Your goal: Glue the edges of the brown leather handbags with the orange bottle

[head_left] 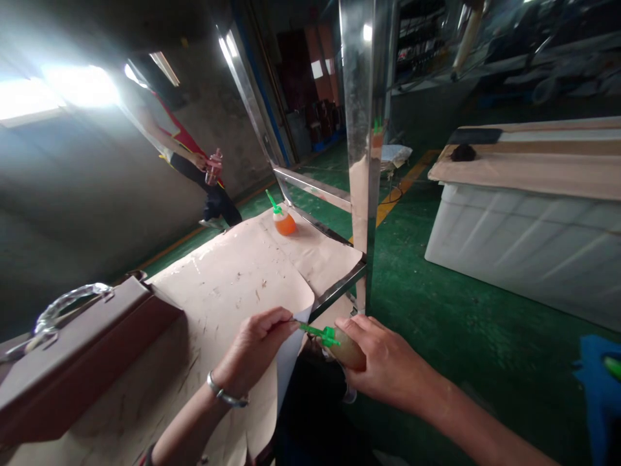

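My right hand (376, 353) is wrapped round a squeeze bottle (348, 351) with a cloudy, brownish body, tipped on its side past the table edge. Its green nozzle (317, 332) points left. At the nozzle's tip, the thumb and fingers of my left hand (262, 340) are pinched together; whether they grip the tip itself or a small cap on it is too small to make out. A second squeeze bottle (285, 224), holding orange liquid under a green nozzle, stands upright at the table's far end.
Brown paper (233, 265) with dark scraps covers the table. A dark red case (97, 349) with a wrapped handle sits at left. Metal posts (359, 129) rise at the far corner. A white bin (524, 239) stands right; a person (187, 152) carrying a pink bottle walks behind.
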The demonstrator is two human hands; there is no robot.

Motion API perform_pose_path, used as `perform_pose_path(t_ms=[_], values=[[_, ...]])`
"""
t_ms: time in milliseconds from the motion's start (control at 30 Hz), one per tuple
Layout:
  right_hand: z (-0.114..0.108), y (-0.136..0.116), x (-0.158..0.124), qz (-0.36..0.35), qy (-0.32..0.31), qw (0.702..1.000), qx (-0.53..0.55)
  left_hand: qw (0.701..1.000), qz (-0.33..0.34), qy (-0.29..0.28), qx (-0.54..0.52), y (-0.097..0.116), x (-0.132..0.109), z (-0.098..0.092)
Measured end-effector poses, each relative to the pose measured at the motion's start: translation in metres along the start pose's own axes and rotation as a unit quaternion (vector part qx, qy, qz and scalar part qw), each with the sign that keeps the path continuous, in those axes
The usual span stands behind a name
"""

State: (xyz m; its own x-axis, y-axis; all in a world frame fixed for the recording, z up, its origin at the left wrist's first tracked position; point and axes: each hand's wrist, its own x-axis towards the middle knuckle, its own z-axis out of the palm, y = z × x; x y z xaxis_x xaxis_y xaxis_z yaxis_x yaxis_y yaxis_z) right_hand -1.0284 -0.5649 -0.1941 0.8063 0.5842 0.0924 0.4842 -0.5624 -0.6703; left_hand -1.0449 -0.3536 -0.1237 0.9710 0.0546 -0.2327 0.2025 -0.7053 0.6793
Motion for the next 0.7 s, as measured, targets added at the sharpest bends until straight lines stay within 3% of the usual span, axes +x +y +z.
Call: perform_pose_path(t_ms=[233,333,500,700], values=[[-0.012,0.001,0.002,-0.011,-0.054,0.998,-0.007,0.997,-0.014,-0.019,-0.071,0.008,0.003,0.002],[-0.016,0.001,0.001,-0.023,-0.049,0.997,-0.05,0.998,-0.011,-0.018,-0.062,0.009,0.004,0.002],[-0.017,0.005,0.0,-0.084,0.055,0.975,-0.199,0.997,-0.015,-0.025,-0.069,0.004,0.012,0.002],[-0.012,0.021,0.007,-0.193,0.206,0.914,-0.293,0.968,-0.081,-0.065,-0.229,-0.007,0.02,0.003]])
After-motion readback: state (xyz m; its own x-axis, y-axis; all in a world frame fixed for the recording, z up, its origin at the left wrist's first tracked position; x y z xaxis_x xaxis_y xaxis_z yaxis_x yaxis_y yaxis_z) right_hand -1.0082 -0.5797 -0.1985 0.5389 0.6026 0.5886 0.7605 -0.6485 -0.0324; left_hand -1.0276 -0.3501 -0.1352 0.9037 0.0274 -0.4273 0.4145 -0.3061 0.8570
